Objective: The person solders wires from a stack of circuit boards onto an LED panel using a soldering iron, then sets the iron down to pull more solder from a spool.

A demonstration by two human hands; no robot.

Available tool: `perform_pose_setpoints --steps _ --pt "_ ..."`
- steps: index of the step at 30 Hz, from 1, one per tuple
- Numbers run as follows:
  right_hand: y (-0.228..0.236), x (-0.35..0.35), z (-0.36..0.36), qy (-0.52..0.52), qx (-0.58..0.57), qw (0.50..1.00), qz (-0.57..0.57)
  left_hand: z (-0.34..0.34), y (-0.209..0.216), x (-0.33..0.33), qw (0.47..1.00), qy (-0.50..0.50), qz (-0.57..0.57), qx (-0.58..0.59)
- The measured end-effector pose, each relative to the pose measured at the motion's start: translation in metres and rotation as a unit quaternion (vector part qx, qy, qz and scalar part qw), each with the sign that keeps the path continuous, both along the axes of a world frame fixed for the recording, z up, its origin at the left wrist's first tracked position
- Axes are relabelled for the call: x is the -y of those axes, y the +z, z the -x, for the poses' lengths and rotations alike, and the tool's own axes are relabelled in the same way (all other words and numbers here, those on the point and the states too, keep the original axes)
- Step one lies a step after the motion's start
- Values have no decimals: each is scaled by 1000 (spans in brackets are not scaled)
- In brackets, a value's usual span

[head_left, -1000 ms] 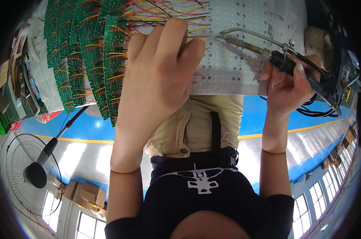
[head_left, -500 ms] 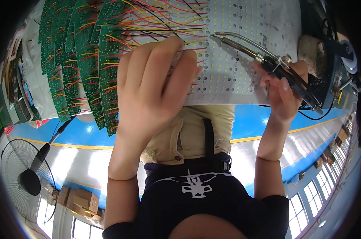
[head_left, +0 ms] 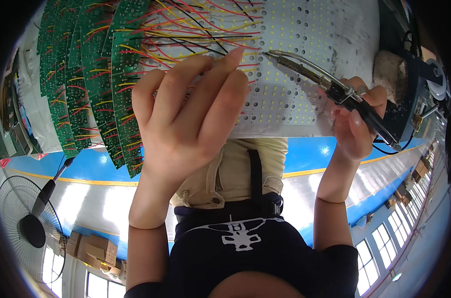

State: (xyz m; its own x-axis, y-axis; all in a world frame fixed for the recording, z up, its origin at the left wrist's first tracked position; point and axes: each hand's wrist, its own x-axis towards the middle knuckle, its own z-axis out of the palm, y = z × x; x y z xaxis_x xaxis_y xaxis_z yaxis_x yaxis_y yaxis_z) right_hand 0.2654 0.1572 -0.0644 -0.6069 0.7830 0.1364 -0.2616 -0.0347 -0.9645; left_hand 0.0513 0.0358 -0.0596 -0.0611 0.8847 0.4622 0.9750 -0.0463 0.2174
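My left hand (head_left: pixel 185 114) is over a bundle of red, yellow and black wires (head_left: pixel 185 42). Its index finger stretches out beside a black wire, and the thumb is apart from it; the other fingers curl, tips partly hidden. No wire shows between finger and thumb. My right hand (head_left: pixel 357 119) grips a soldering iron (head_left: pixel 334 92) with a thin curved metal tube along it. The iron points left, its tip close to the wire ends over white panels (head_left: pixel 290 79) with rows of small yellowish chips and round holes. The wires run from green circuit boards (head_left: pixel 123 99) at left.
A dark soldering stand (head_left: pixel 414 104) with a dirty sponge-like block (head_left: pixel 390 74) and a pale spool (head_left: pixel 436 77) is at the right. Below the table's near edge, a black fan (head_left: pixel 31 231) stands at left. Cardboard boxes (head_left: pixel 93 251) lie on the floor behind.
My left index finger has straightened up and away from the thumb, over the wires. The right hand still holds the iron, its tip slightly lower in view. The whole view has shifted a little.
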Motion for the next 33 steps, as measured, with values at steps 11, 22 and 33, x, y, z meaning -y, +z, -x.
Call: perform_pose_setpoints --steps 11,22,33 --pt "0 -1 -1 9 0 1000 -9 -1 -1 -1 1000 3 -5 -1" --pt "1 -1 0 3 -1 1000 -4 0 -1 -2 1000 -1 -15 12" --pt "3 -4 -4 5 -10 1000 28 1 -4 -1 1000 -3 -21 22"
